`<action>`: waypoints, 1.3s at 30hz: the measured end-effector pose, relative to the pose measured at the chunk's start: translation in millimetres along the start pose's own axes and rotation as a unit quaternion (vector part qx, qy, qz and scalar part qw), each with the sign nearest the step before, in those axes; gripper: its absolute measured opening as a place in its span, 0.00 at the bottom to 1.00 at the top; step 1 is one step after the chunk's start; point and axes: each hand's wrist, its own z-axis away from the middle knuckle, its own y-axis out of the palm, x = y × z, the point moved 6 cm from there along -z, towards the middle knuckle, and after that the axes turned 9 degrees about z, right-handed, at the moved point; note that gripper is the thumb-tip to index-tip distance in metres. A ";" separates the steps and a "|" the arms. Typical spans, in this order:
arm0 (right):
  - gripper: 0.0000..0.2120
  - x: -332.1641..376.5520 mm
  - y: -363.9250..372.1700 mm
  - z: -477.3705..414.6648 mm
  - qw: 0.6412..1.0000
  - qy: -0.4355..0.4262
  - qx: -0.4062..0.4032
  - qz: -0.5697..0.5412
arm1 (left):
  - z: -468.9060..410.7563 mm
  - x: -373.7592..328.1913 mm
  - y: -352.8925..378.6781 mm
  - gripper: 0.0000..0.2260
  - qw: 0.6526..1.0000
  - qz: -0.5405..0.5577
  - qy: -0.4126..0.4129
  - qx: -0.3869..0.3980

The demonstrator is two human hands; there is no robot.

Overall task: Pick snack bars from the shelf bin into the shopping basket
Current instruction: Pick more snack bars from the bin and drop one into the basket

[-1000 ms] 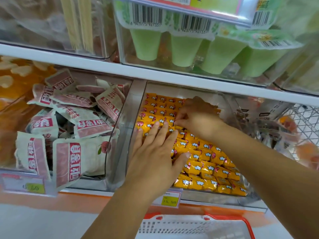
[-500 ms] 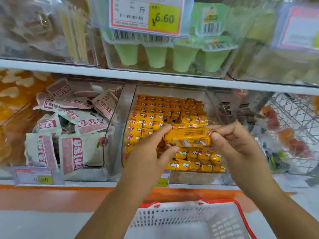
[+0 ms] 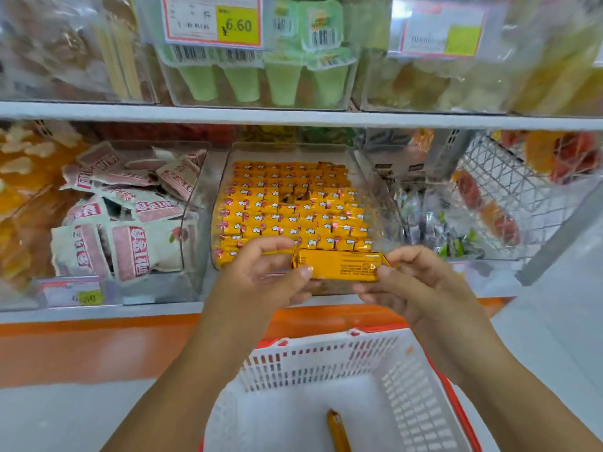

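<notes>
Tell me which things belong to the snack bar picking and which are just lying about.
Job: yellow bars held by left hand and right hand; shelf bin; shopping basket, one bar inside.
Lying about: pink packets; green cups; price tag; wire basket.

Pink-and-white packets (image 3: 130, 223) piled loose in the left bin (image 3: 190, 252). Orange packs (image 3: 23, 177) at far left, blurred. Upper shelf: green cups (image 3: 284, 83) with barcode lids behind a price tag (image 3: 212, 21) reading 6.60; second price tag (image 3: 440, 34) to its right, unreadable. Wire basket (image 3: 509, 190) holding red-orange items at right. Small price label (image 3: 73, 293) lower left, orange band (image 3: 98, 347) under the shelf edge.
</notes>
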 end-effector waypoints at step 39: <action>0.05 -5.7 -3.1 -24.8 0.998 -0.037 -0.050 -0.005 | -14.5 -13.6 -5.6 0.10 0.994 -0.035 0.084 -0.059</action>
